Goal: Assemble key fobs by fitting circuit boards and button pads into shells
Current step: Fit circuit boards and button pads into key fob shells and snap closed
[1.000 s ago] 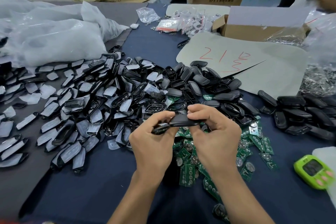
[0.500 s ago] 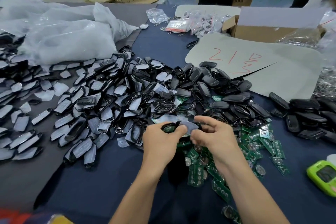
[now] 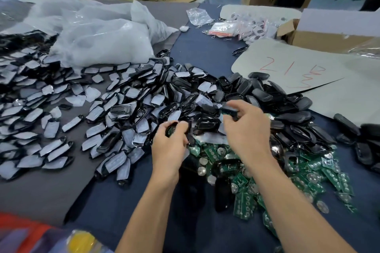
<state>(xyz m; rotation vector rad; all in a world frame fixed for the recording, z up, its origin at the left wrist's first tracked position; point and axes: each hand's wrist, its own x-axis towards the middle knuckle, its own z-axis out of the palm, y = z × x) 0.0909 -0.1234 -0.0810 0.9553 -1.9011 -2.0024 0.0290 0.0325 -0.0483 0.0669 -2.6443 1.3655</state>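
My left hand (image 3: 170, 148) grips a black fob shell (image 3: 173, 129) with a green board showing inside it. My right hand (image 3: 245, 131) hovers to the right over the pile, apart from the left, and pinches a small dark piece (image 3: 229, 111) that is too blurred to name. Film-covered black shells (image 3: 123, 98) spread across the left and middle of the table. Plain black shell halves (image 3: 287, 109) lie behind my right hand. Green circuit boards with coin cells (image 3: 308, 172) are heaped under and right of my right forearm.
A grey card sheet with red writing (image 3: 298, 68) lies at the back right, with an open cardboard box (image 3: 329, 35) behind it. White plastic bags (image 3: 102, 37) bulge at the back left. Small bagged parts (image 3: 246, 26) sit mid-back. More black shells (image 3: 366, 141) lie at the far right.
My hands have come apart. The right hand has lifted away to the right with a dark piece, while the left keeps hold of the shell. The view has shifted.
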